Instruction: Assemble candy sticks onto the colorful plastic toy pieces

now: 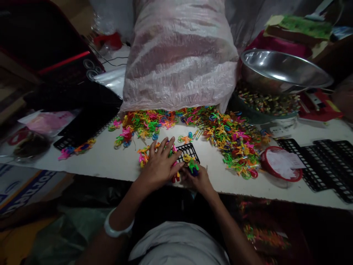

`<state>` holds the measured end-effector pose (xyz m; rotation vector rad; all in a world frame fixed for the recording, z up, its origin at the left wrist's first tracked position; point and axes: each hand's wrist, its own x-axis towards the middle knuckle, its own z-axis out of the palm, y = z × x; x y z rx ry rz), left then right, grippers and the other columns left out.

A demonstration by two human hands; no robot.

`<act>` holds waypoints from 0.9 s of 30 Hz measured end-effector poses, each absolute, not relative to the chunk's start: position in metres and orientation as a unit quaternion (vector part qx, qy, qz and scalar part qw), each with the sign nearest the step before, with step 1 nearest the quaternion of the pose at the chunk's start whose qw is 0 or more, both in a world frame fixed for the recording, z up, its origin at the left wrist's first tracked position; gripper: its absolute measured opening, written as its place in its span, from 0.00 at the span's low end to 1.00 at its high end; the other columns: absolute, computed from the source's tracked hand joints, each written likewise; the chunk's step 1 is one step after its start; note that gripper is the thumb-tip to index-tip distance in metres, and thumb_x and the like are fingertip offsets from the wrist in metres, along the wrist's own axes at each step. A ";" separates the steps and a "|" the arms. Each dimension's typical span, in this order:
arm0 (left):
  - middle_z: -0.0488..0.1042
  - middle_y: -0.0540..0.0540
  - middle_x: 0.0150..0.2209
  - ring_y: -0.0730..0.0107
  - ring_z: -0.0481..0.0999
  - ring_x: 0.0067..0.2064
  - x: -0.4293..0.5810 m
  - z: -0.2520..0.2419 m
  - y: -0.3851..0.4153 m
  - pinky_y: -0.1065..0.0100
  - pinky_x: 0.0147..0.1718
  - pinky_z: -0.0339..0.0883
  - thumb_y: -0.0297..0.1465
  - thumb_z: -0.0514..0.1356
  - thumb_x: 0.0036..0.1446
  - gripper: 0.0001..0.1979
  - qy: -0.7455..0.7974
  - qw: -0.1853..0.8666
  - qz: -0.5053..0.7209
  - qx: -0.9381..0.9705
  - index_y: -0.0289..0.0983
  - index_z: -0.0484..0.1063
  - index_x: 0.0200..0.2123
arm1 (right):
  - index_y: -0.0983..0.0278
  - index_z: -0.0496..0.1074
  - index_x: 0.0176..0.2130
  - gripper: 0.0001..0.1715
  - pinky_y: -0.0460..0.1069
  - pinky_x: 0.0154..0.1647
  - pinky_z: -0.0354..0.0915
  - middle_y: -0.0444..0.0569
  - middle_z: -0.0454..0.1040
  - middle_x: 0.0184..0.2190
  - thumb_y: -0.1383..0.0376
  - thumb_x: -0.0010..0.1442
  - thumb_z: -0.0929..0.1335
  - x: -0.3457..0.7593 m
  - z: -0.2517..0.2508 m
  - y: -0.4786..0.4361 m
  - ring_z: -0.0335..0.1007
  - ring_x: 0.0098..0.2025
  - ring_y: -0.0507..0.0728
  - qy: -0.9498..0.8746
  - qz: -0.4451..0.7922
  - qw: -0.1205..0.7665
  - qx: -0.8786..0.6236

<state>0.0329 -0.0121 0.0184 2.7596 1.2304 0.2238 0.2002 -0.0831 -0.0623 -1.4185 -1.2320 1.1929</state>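
My left hand (158, 165) lies palm down with its fingers stretched out, over bright small plastic toys (142, 156) in yellow, orange and pink. Under its fingertips and to the right shows a black plastic grid tray (190, 149), partly covered by the hand. Beside the tray's near right corner, my right hand (202, 180) is closed on a small green, blue and yellow plastic toy (194, 167); its fingertips are partly hidden. Just beyond the tray lie a few loose toys (186, 138), one of them orange and blue.
A large translucent sack (179, 59) stands at the back, with a heap of colourful plastic toys (234, 140) spread before it. On the right are a red basket (266, 162), black grid trays (317, 167) and a metal bowl (286, 68). Black trays (85, 125) also lie left.
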 end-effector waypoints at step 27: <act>0.51 0.38 0.66 0.48 0.52 0.65 0.039 0.021 -0.016 0.39 0.60 0.42 0.37 0.53 0.60 0.12 0.399 0.050 0.096 0.911 0.40 0.73 0.37 | 0.62 0.72 0.42 0.14 0.49 0.42 0.63 0.50 0.72 0.37 0.72 0.60 0.60 0.229 -0.049 -0.022 0.68 0.40 0.56 -0.656 0.198 0.334 -0.647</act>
